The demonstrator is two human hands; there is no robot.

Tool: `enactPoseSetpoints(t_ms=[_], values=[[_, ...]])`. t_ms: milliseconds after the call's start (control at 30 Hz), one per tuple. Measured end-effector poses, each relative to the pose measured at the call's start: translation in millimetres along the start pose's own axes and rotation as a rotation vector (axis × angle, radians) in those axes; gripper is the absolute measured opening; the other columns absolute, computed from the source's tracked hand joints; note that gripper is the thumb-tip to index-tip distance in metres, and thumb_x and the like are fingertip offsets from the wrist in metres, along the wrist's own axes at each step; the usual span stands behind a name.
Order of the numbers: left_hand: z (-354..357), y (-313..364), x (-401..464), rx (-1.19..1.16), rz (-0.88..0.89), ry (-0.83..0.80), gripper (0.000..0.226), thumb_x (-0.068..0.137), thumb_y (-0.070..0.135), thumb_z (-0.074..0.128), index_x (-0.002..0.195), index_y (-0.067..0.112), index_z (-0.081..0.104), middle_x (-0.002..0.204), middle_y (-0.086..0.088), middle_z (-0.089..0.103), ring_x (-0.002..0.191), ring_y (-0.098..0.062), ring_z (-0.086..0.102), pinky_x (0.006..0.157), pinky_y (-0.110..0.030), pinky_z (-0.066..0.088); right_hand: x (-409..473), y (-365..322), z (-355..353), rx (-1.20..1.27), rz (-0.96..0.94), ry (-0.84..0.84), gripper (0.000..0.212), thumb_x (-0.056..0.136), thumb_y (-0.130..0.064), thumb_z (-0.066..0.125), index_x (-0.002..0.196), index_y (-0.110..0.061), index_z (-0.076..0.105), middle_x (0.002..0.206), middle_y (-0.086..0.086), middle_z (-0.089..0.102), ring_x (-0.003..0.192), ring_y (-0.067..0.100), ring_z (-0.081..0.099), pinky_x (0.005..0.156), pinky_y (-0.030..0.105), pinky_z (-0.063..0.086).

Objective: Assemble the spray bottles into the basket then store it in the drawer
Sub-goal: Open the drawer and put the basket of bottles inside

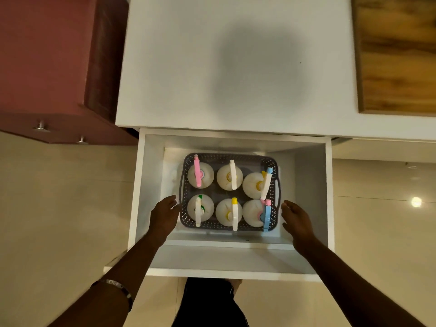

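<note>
A grey perforated basket (213, 225) sits on the floor of the pulled-out white drawer (328, 197). It holds several white spray bottles (207, 175) in two rows, with pink, white, yellow and blue trigger heads. My left hand (165, 214) hovers by the basket's left wall, fingers relaxed, its fingertips close to or just touching the rim. My right hand (297, 220) hangs beside the basket's right wall with a small gap, fingers straight. Neither hand holds anything.
A white countertop (236, 62) lies above the drawer, with a wooden board (396, 55) at its right. A dark red cabinet (47, 67) with metal knobs stands to the left. Beige floor tiles lie on both sides, and my legs are below the drawer front.
</note>
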State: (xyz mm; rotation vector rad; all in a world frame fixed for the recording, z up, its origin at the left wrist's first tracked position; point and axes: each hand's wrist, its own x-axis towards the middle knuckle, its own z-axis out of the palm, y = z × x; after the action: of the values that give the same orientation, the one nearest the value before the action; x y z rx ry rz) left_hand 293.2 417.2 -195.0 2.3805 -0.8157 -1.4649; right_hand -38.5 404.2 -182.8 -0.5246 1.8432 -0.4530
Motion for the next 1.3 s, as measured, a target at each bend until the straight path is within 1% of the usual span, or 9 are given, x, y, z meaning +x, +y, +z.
enactPoseSetpoints(t_ms=[133, 233, 300, 433, 533, 667, 767, 967, 1300], values=[[-16, 7, -32, -0.106, -0.028, -0.004, 0.042, 0.096, 0.025, 0.054, 0.136, 0.016, 0.054, 0.139, -0.01, 0.056, 0.125, -0.029, 0.054, 0.109, -0.046, 0.043, -38, -13, -5, 0.082, 0.009, -0.026, 0.02, 0.102, -0.031, 0.052, 0.084, -0.027, 0.061, 0.092, -0.006, 0.064, 0.089, 0.012, 0.057, 0.086, 0.04, 0.044], [-23, 7, -61, -0.311, -0.073, -0.036, 0.041, 0.094, 0.025, 0.059, 0.134, 0.015, 0.056, 0.132, -0.012, 0.061, 0.118, -0.028, 0.059, 0.102, -0.046, 0.049, -68, -17, -8, 0.153, 0.012, -0.067, 0.017, 0.101, -0.036, 0.053, 0.089, -0.028, 0.061, 0.097, -0.008, 0.063, 0.095, 0.015, 0.057, 0.09, 0.041, 0.042], [-24, 5, -78, -0.466, -0.119, -0.063, 0.04, 0.095, 0.024, 0.061, 0.133, 0.012, 0.056, 0.129, -0.013, 0.062, 0.116, -0.029, 0.061, 0.098, -0.043, 0.051, -85, -17, -9, 0.23, 0.035, -0.074, 0.011, 0.1, -0.038, 0.054, 0.098, -0.029, 0.061, 0.107, -0.004, 0.063, 0.106, 0.021, 0.056, 0.098, 0.044, 0.043], [-25, -7, -113, -0.655, -0.172, -0.124, 0.033, 0.096, 0.028, 0.06, 0.124, 0.012, 0.059, 0.122, -0.01, 0.065, 0.11, -0.027, 0.064, 0.091, -0.04, 0.052, -122, 0, -6, 0.383, 0.077, -0.085, 0.034, 0.099, -0.041, 0.054, 0.129, -0.024, 0.053, 0.124, 0.003, 0.058, 0.122, 0.025, 0.053, 0.112, 0.049, 0.039], [-24, -20, -137, -0.721, -0.157, -0.146, 0.029, 0.097, 0.031, 0.057, 0.12, 0.014, 0.06, 0.119, -0.009, 0.066, 0.108, -0.027, 0.064, 0.089, -0.039, 0.052, -150, 19, -1, 0.501, 0.079, -0.078, 0.026, 0.1, -0.035, 0.055, 0.123, -0.024, 0.056, 0.132, 0.007, 0.059, 0.127, 0.027, 0.053, 0.109, 0.044, 0.041], [-23, -52, -170, -0.784, -0.172, -0.204, 0.029, 0.097, 0.039, 0.054, 0.114, 0.017, 0.061, 0.116, -0.005, 0.068, 0.108, -0.025, 0.064, 0.095, -0.04, 0.048, -190, 58, 4, 0.611, 0.109, -0.027, 0.049, 0.1, -0.036, 0.053, 0.144, -0.015, 0.048, 0.142, 0.011, 0.056, 0.131, 0.03, 0.053, 0.1, 0.041, 0.045], [-24, -75, -191, -0.809, -0.185, -0.243, 0.03, 0.095, 0.044, 0.054, 0.108, 0.019, 0.065, 0.111, -0.003, 0.071, 0.106, -0.02, 0.066, 0.09, -0.037, 0.049, -219, 81, 8, 0.688, 0.146, -0.006, 0.054, 0.099, -0.042, 0.054, 0.144, -0.013, 0.047, 0.141, 0.013, 0.056, 0.129, 0.031, 0.054, 0.101, 0.043, 0.046], [-17, -108, -215, -0.98, -0.289, -0.262, 0.044, 0.093, 0.054, 0.05, 0.111, 0.017, 0.064, 0.112, -0.007, 0.069, 0.105, -0.023, 0.064, 0.084, -0.036, 0.05, -250, 114, 12, 0.833, 0.203, -0.01, 0.061, 0.098, -0.052, 0.049, 0.143, -0.01, 0.045, 0.143, 0.018, 0.054, 0.131, 0.035, 0.052, 0.103, 0.046, 0.043], [-14, -118, -214, -1.104, -0.349, -0.31, 0.062, 0.095, 0.057, 0.044, 0.14, 0.015, 0.047, 0.135, -0.009, 0.058, 0.127, -0.027, 0.054, 0.105, -0.042, 0.042, -241, 125, 32, 0.953, 0.227, -0.086, 0.078, 0.094, -0.062, 0.046, 0.149, -0.008, 0.038, 0.146, 0.019, 0.051, 0.135, 0.035, 0.048, 0.107, 0.05, 0.04]])
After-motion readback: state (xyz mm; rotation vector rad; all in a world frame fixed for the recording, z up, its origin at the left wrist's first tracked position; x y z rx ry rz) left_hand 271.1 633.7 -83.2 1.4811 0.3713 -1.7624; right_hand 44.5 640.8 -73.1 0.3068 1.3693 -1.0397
